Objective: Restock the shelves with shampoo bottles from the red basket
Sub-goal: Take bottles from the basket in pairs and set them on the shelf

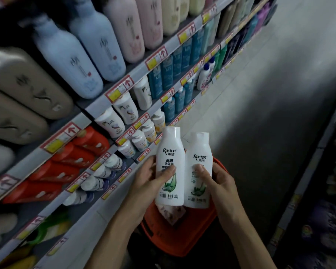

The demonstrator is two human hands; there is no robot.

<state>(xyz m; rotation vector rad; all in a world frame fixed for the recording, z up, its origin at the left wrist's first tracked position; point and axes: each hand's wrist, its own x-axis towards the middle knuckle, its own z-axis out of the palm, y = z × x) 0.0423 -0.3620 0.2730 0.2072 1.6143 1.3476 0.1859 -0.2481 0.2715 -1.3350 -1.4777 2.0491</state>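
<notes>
Two upright white Raclen shampoo bottles side by side above a red basket (pixel 182 241): left hand (pixel 151 175) grips one bottle (pixel 170 158), right hand (pixel 217 181) the other (pixel 199 152). Stocked shelves (pixel 113 90) stand left.

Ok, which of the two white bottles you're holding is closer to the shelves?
The left bottle, gripped by the left hand: it is on the side of the shelves, cap higher. The right bottle, in the right hand, is on the aisle side.

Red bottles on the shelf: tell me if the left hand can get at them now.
Probably not to grasp: the left hand grips a white shampoo bottle. The way itself looks free; the red bottles lie exposed to its left, nothing between.
</notes>
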